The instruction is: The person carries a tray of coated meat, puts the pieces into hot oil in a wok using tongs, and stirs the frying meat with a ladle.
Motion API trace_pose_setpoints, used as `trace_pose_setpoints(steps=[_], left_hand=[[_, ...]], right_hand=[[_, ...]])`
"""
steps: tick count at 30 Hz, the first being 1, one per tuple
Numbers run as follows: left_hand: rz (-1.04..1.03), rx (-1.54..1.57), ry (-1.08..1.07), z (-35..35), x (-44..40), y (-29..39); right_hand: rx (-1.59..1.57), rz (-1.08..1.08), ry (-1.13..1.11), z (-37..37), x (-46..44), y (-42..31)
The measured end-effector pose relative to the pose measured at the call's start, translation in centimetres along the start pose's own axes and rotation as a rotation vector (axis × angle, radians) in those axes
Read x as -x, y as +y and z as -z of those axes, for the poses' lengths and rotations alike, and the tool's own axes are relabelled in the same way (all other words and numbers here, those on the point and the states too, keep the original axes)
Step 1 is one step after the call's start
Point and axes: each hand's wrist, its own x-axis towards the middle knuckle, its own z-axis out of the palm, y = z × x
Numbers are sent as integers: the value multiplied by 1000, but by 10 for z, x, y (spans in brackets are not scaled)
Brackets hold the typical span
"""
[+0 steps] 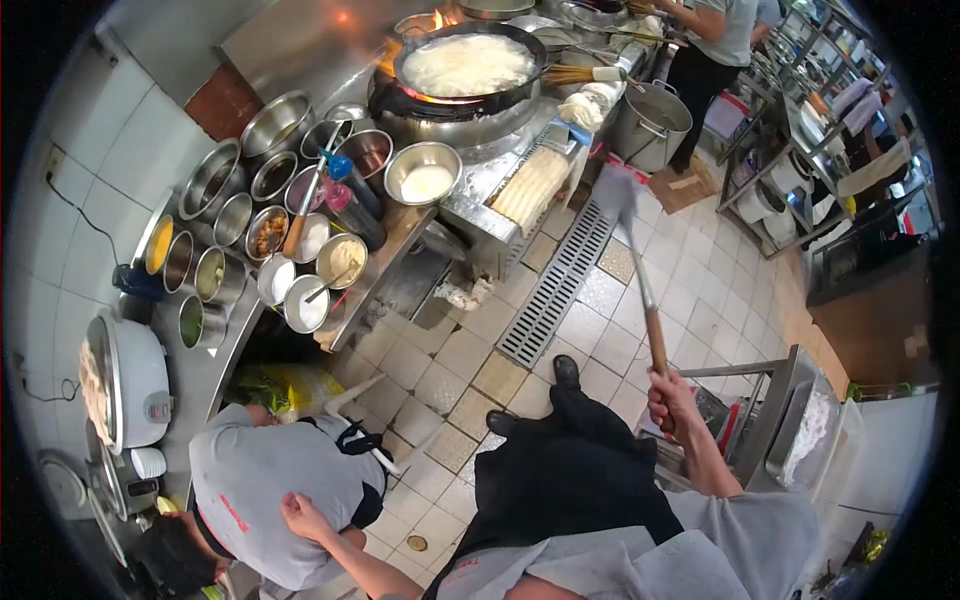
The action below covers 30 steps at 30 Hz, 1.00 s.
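My right hand [675, 405] is wrapped round the wooden grip of a long-handled wok tool [648, 300]. The tool points up and away over the floor drain side of the aisle; its metal head is smeared, so I cannot tell whether it is a ladle or a spatula. At the lower left, my left hand [305, 520] is loosely curled with nothing visible in it. It appears in front of the grey shirt of a bent-over co-worker [270, 490]; whether it touches the shirt I cannot tell. A black wok [470, 70] of pale, foaming liquid sits over flames at the top.
Metal bowls of seasonings [345, 258], squeeze bottles [355, 215] and a wooden-handled utensil [305, 205] crowd the left counter. A rice cooker [135, 380] stands farther left. The drain grate [560, 285] crosses the tiled floor. A large pot [652, 125], another person [715, 45] and a tray [805, 430] are at right.
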Motion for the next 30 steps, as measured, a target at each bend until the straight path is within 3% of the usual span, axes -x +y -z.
trace_pose_setpoints(steps=[3,5,7,8,9,10,12,17,20,22,25,27,28,30], left_hand=[[-60,-74,40,-12,9,12],[-124,-68,45,-35,15,2],[-67,-1,-94,-60,36,5],[-41,31,-162,-72,48,10],[-89,0,-216,-85,62,17],[-137,-32,-271,-98,80,25],[-186,-158,-370,-122,121,68],[-206,-266,-587,-181,202,93],[-221,-408,-596,-210,274,82],[136,-512,-706,-219,330,107],[277,-414,-724,-238,421,133],[380,-373,-757,-256,501,82],[412,-351,-768,-268,524,67],[583,-229,-801,-251,544,181]], right_hand=[[117,214,-36,-1,-12,-45],[424,327,173,19,-61,-75],[661,718,224,26,-89,-135],[775,675,320,11,-85,-178],[991,922,410,16,-111,-212],[1086,999,381,23,-141,-254],[1382,1017,598,-14,-132,-333],[1717,1016,622,-70,-206,-496],[1828,1201,613,-101,-279,-567],[1923,1210,530,-121,-301,-600],[1990,1188,375,-139,-343,-633],[2002,1271,278,-145,-393,-671],[2059,1170,191,-155,-390,-686],[2163,924,30,-155,-371,-716]])
